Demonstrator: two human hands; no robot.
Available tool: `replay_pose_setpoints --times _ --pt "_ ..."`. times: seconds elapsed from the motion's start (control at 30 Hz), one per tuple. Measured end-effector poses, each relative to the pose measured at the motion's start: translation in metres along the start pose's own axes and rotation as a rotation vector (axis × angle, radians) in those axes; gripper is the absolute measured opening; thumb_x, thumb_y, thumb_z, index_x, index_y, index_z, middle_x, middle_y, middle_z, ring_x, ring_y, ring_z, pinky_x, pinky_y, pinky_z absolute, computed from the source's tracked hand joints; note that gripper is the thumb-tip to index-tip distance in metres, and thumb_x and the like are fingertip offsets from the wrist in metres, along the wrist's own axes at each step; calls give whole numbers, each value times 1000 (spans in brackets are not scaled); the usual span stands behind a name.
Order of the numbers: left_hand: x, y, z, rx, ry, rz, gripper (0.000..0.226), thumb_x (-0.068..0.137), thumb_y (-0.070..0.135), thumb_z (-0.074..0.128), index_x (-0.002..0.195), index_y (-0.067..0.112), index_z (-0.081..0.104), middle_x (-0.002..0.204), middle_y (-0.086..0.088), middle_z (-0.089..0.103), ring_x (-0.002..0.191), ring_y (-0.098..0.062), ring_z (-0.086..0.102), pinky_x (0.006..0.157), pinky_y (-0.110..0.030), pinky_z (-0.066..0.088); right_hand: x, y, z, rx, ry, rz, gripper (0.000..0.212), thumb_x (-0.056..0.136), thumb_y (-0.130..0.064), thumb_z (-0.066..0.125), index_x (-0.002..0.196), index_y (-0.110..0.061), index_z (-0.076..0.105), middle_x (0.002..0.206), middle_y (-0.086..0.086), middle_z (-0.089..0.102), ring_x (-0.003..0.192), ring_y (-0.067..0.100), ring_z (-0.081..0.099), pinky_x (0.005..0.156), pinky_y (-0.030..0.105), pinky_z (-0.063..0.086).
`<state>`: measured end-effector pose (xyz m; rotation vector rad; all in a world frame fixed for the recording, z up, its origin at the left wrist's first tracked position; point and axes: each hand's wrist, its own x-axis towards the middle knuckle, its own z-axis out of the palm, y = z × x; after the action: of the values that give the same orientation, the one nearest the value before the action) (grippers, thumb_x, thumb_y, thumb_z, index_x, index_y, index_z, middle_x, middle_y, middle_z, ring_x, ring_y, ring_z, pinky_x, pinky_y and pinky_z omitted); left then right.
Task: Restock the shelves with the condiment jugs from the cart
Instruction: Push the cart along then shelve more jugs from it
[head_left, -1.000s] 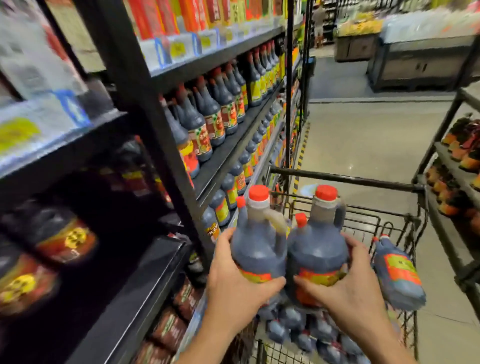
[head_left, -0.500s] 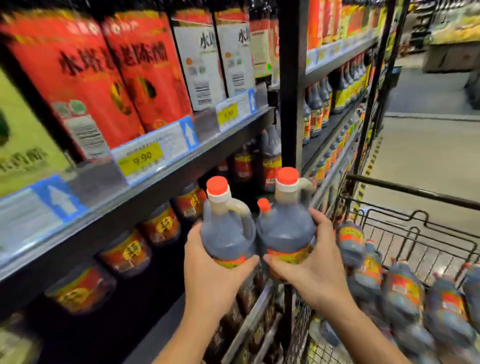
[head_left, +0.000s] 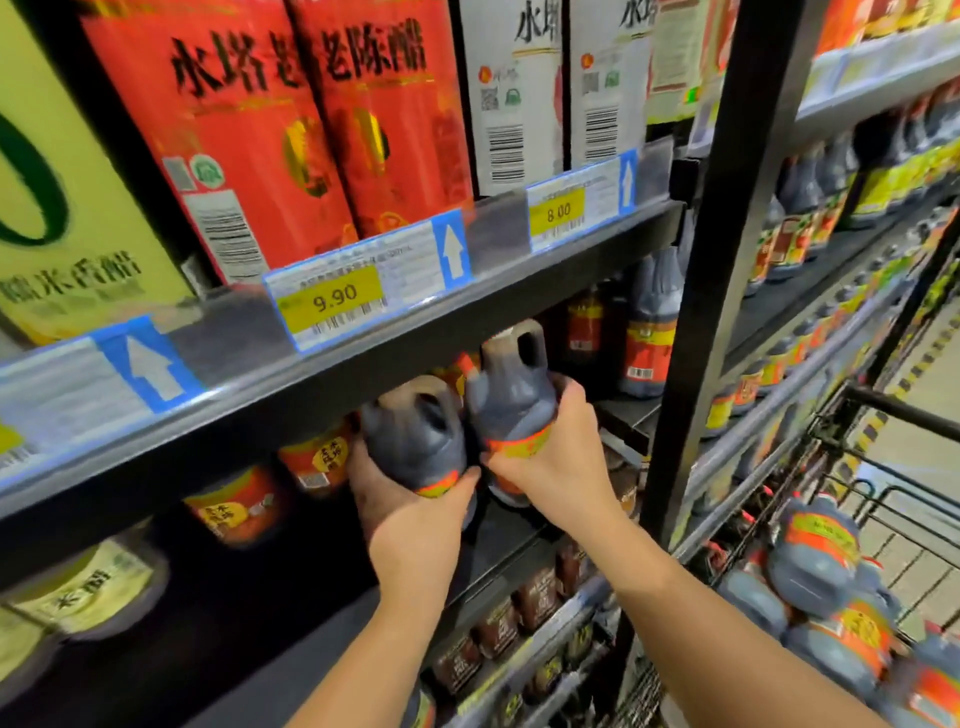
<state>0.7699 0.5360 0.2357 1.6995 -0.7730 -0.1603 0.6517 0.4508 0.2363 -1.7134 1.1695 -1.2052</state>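
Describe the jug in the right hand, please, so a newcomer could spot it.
Find the black shelf edge with the yellow 9.90 price tag. Just beneath it, each hand holds a dark jug. The right jug, gripped by the right hand, sits higher than the left jug.

Your left hand (head_left: 415, 525) and right hand (head_left: 556, 467), both bare, as seen from the head camera. Your left forearm (head_left: 374, 649) and right forearm (head_left: 701, 623) are uncovered down to the lower edge. Shadow darkens the left fingers (head_left: 371, 483).
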Motion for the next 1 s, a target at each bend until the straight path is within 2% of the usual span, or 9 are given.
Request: replay_pose_setpoints --times 0.1,0.2,0.3,0.43,0.57,0.7,0.83,0.93,1.0 --pt "5 -5 13 65 97 -31 116 55 30 93 149 16 26 150 -4 37 138 -18 35 104 -21 28 20 9 8 2 -29 22 99 48 -40 88 131 -22 37 123 5 52 112 22 57 89 37 54" --pt "10 -6 21 157 185 -70 116 55 37 92 149 19 26 151 -4 37 137 -23 39 104 -35 38 33 18 15 32 -49 24 103 46 -46 87 134 -21 38 124 7 54 109 21 60 89 37 56" --pt "14 -2 29 218 222 -97 114 57 43 90 147 21 25 150 -2 38 132 -26 46 95 -45 45 44 23 19 44 -52 5 105 44 -51 84 133 -20 38 123 9 54 108 22 60 89 33 55" --pt "20 5 37 276 209 -125 113 60 45 88 148 20 21 152 -2 32 135 -27 41 94 -48 43 53 29 21 23 -79 -2 105 51 -33 94 137 -17 35 125 6 45 115 23 53 95 28 47" --pt "21 3 39 309 157 -122 110 66 38 85 149 23 14 154 -1 26 132 -31 42 95 -47 43 62 28 22 -30 -122 33 108 54 -32 93 141 -23 30 132 7 44 123 28 50 100 38 47" --pt "28 -1 40 227 124 -57 109 69 25 85 150 17 13 155 -5 24 135 -29 39 102 -38 37 71 25 25 -77 -171 69 108 55 -33 93 143 -25 29 135 9 47 124 29 50 100 44 47" --pt "34 -11 38 205 115 -38 112 66 28 87 151 20 13 155 -5 30 137 -27 37 106 -33 34 77 29 28 -71 -189 83 113 52 -33 93 145 -25 28 138 4 53 126 25 52 102 42 47" --pt "35 -14 34 192 82 -25 117 62 29 89 151 22 14 154 -4 31 138 -26 38 111 -37 36 74 30 23 -80 -224 70 121 57 -33 92 152 -24 17 148 3 44 135 23 44 108 40 41" --pt "32 -15 28 176 66 -35 121 60 27 91 152 22 13 155 -4 29 139 -24 35 111 -33 33 65 31 16 -93 -212 59 125 60 -37 91 154 -23 10 154 2 37 140 21 38 111 38 39"
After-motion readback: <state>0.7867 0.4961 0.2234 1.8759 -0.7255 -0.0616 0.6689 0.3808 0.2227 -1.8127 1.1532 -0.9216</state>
